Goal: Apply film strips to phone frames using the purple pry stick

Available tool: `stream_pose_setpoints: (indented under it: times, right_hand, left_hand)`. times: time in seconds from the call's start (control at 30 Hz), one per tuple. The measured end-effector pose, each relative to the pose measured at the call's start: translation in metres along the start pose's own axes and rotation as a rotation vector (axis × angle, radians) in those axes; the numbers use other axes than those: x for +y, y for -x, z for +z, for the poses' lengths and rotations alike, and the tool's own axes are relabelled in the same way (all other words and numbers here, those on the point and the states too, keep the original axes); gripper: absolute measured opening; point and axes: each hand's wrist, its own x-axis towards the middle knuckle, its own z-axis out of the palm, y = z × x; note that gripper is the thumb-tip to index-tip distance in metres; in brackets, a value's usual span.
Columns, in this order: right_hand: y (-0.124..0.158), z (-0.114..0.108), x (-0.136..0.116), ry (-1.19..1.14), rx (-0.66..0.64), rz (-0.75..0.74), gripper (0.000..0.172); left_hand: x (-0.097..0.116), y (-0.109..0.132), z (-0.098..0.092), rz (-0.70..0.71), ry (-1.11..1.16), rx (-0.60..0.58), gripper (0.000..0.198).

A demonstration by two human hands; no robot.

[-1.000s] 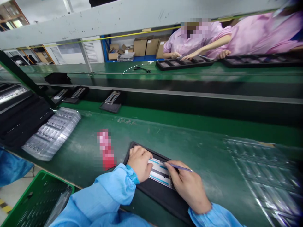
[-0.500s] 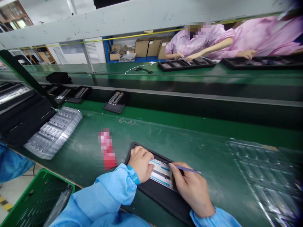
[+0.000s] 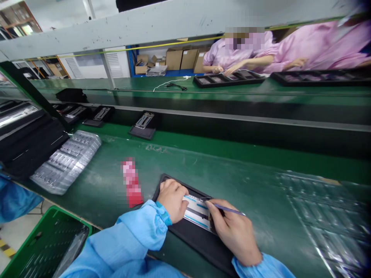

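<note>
A flat phone panel (image 3: 197,211), silvery white with blue strips and a dark band, lies in a black tray (image 3: 199,241) in front of me. My left hand (image 3: 173,200) grips the panel's left end, thumb on its face and fingers bent over the far edge. Slim purple tweezers (image 3: 228,209) are pinched in my right hand (image 3: 233,229). Their tip points at the panel's upper right part. My right fingers hide that end of the panel, so I cannot tell whether the tip touches it.
A red item (image 3: 133,187), partly blurred out, lies left of the tray. Clear plastic trays (image 3: 69,162) (image 3: 327,216) flank the work. Black holders (image 3: 144,124) stand on the green belt behind. A green crate (image 3: 46,243) sits lower left. Co-workers in pink (image 3: 240,54) work across.
The black holders on the belt have shifted slightly right. A co-worker's hand across the line has moved a little. My two hands and the phone panel look nearly unchanged.
</note>
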Motion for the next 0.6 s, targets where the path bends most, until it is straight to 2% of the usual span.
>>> stream_pose_setpoints:
  times: [0.37, 0.5, 0.6]
  right_hand:
    - [-0.004, 0.004, -0.005, -0.041, -0.026, -0.047, 0.027]
    - [0.001, -0.008, -0.008, -0.045, 0.009, -0.029, 0.022]
    - [0.019, -0.021, -0.01, -0.059, 0.065, -0.078, 0.014]
  left_hand:
    - [-0.001, 0.0, 0.0, 0.005, 0.003, -0.005, 0.02]
    - [-0.001, 0.0, 0.001, 0.008, 0.016, 0.013, 0.021]
    - [-0.002, 0.004, -0.003, 0.029, 0.069, 0.109, 0.018]
